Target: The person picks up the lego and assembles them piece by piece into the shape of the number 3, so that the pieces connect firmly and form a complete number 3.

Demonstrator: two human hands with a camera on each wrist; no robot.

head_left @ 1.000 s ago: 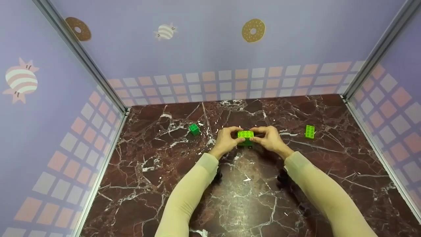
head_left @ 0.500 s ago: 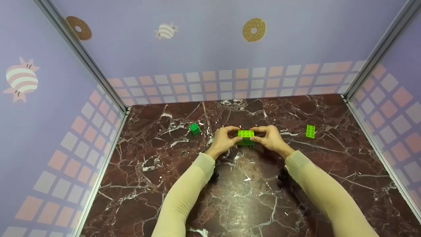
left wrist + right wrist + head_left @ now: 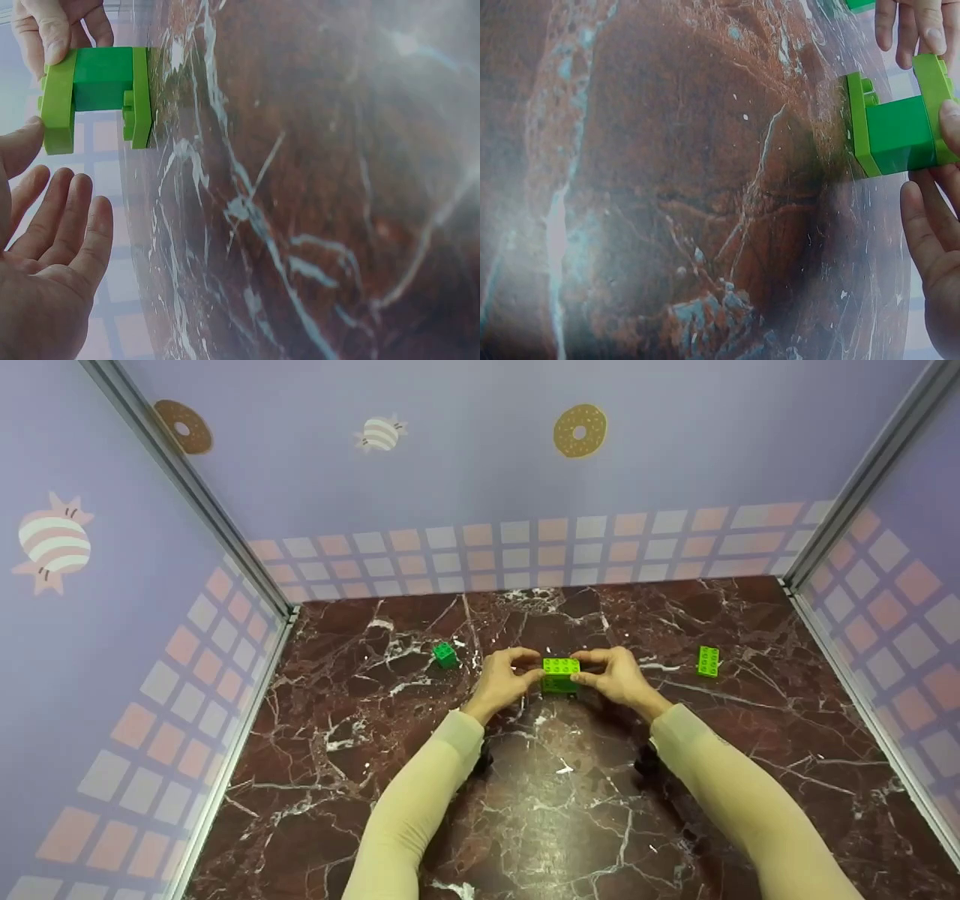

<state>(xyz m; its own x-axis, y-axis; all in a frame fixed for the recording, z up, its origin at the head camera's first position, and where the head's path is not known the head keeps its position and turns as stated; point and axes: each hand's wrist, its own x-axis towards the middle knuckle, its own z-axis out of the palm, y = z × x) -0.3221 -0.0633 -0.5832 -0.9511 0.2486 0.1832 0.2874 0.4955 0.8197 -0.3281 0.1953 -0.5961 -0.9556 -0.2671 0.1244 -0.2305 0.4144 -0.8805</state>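
Note:
A small toy-brick stack stands between the hands: a lime-green building brick [image 3: 561,666] on top, a dark green brick [image 3: 896,135] beneath its right end, and a lime brick [image 3: 140,112] at the bottom on the table. In the left wrist view a gap shows under the top brick's left end. My right hand [image 3: 621,679] pinches the right end of the top brick, thumb in front. My left hand [image 3: 504,682] is at the left end, thumb tip close to or touching it; its other fingers [image 3: 64,206] are spread and relaxed.
A loose dark green brick [image 3: 445,655] lies left of the hands on the marbled table [image 3: 555,810]. Farther right lies a loose lime brick [image 3: 708,661], studs up. Patterned panels [image 3: 450,472] enclose the table at the back and sides.
My left hand has drawn slightly left, off the stack's left end, uncovering more of its front. The right hand and the stack stay almost where they were.

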